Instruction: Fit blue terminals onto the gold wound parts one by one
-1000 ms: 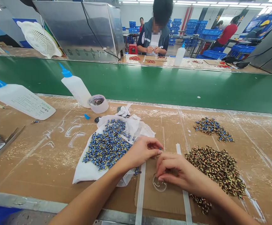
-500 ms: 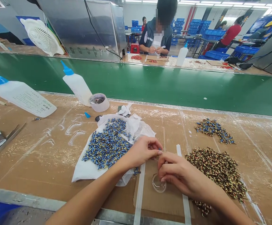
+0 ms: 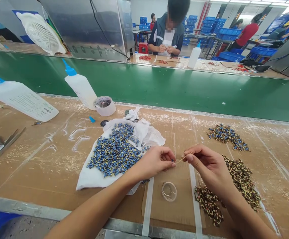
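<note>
Between the thumb and fingers of my left hand (image 3: 155, 162) is a small blue piece (image 3: 172, 160), mostly covered by the fingertips. My right hand (image 3: 210, 167) pinches a toothpick (image 3: 183, 158), its tip angled down to the left and meeting the piece at my left fingertips. Below both hands a small clear cup (image 3: 169, 192) stands on a cardboard sheet (image 3: 174, 214). A heap of little blue and yellow pieces (image 3: 113, 151) lies on white cloth beside my left hand. Dark and cream pieces (image 3: 241, 176) are piled around my right forearm, which hides part of them.
A smaller pile of blue and dark pieces (image 3: 227, 136) lies at the right. White bottles with blue nozzles (image 3: 81, 89) and a tape roll (image 3: 105, 106) are at the back left. Beyond the green strip (image 3: 159, 81), a person (image 3: 168, 36) works at the opposite bench.
My right hand has risen from above the clear cup and turned, bringing the toothpick up to my left fingertips. My left hand has hardly moved.
</note>
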Demonstrator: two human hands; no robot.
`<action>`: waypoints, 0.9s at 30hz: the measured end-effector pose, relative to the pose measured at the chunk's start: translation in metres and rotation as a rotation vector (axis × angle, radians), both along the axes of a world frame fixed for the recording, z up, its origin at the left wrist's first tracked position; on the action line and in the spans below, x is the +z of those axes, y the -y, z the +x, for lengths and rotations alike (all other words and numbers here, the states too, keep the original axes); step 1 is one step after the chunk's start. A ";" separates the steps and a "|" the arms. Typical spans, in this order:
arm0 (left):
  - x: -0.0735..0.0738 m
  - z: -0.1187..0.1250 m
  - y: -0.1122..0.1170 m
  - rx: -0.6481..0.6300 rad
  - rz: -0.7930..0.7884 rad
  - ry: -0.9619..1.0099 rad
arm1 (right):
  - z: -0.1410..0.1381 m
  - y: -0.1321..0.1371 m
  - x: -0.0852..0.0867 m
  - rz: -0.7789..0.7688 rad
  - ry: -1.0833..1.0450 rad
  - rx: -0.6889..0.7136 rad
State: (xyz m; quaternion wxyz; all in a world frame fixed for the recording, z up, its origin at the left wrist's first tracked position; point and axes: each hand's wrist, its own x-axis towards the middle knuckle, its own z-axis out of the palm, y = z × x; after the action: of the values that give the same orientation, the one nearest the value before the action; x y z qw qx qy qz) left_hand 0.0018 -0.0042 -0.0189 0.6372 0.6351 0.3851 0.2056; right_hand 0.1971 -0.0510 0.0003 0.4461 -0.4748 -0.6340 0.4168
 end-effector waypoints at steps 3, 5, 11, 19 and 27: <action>-0.001 0.002 0.002 -0.009 0.005 -0.021 | -0.002 -0.001 -0.006 0.073 0.087 -0.113; -0.001 0.004 0.003 -0.008 0.030 -0.047 | -0.003 -0.001 -0.007 0.094 0.139 -0.129; -0.004 0.003 0.005 -0.001 0.066 -0.077 | -0.006 -0.001 -0.006 0.129 0.229 -0.091; -0.004 0.002 0.005 -0.018 0.076 -0.078 | -0.008 -0.002 -0.006 0.138 0.271 -0.057; -0.003 0.002 0.005 -0.027 0.081 -0.077 | -0.008 -0.001 -0.007 0.133 0.324 -0.040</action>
State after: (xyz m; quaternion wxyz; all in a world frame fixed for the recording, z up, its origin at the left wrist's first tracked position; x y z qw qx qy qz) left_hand 0.0038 -0.0091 -0.0218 0.5985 0.6730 0.3919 0.1879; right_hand 0.1896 -0.0501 -0.0066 0.3764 -0.5177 -0.7142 0.2832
